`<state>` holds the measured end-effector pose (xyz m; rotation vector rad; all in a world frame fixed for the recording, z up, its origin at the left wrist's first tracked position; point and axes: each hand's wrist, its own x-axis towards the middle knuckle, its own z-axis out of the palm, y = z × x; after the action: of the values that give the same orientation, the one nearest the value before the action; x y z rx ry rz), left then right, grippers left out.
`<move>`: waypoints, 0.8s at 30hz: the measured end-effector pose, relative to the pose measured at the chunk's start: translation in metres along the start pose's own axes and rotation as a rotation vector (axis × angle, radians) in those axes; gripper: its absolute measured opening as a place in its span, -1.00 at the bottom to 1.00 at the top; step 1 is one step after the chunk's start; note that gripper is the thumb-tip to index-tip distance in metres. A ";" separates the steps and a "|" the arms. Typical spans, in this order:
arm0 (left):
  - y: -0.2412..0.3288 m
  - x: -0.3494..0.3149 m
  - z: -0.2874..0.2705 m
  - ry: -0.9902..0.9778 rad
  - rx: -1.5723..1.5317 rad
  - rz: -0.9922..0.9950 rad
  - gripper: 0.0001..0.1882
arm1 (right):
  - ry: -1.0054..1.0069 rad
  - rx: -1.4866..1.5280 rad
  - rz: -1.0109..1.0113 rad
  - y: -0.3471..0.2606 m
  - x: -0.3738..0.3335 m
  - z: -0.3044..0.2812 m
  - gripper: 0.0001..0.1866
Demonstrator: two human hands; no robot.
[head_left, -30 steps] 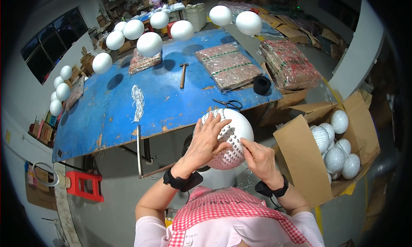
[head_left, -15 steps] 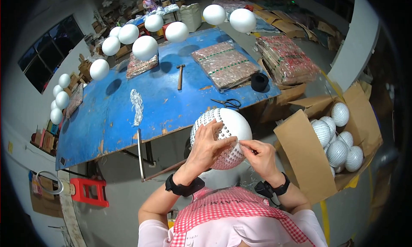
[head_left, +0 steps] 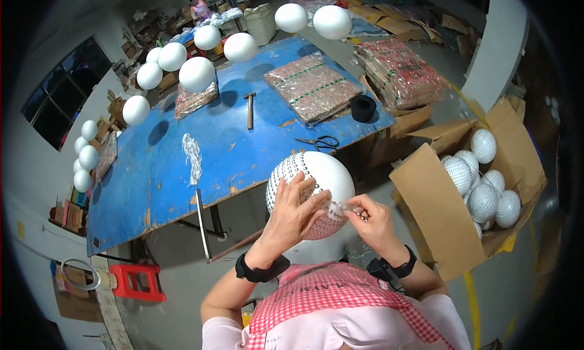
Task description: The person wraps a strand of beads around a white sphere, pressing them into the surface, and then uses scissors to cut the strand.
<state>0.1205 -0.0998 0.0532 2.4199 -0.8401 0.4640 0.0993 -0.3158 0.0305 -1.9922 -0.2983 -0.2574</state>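
In front of my chest is a large white ball (head_left: 334, 172), its left and lower parts covered with curving rows of small silver beads. My left hand (head_left: 294, 211) lies over the beaded side with fingers spread, its thumb and index fingertips close to the edge of the rows. At the ball's right side, my right hand (head_left: 372, 221) is closed in a pinch on a short bead strand (head_left: 353, 210) that reaches the ball's surface. What holds the ball up from below is hidden.
A blue table (head_left: 231, 149) carries scissors (head_left: 319, 143), a hammer (head_left: 250, 110), a black roll (head_left: 363, 108), a silvery bundle (head_left: 192, 159) and wrapped packs (head_left: 311, 87). Several white balls (head_left: 197, 74) hang above it. Right stands a carton (head_left: 437, 211) of beaded balls; left, a red stool (head_left: 139, 283).
My right hand has drawn slightly away from the ball, and more of the bead strand shows at its fingers. My left hand stays on the ball. The whole view has shifted slightly.
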 end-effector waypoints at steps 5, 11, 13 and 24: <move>0.008 -0.001 0.006 -0.045 0.115 0.019 -0.53 | 0.039 -0.206 -0.055 0.014 -0.010 -0.003 -0.78; 0.012 -0.002 0.018 -0.041 0.199 0.052 -0.54 | 0.098 -0.157 -0.238 0.018 -0.007 -0.005 -0.78; 0.014 -0.003 0.020 -0.040 0.203 0.049 -0.54 | 0.079 -0.202 -0.299 0.020 -0.007 -0.007 -0.77; 0.018 -0.004 0.027 -0.055 0.242 0.007 -0.52 | 0.096 -0.261 -0.428 0.033 -0.001 -0.006 -0.76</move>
<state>0.1095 -0.1253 0.0362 2.6625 -0.8592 0.5315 0.1090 -0.3347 0.0052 -2.1475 -0.6580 -0.6913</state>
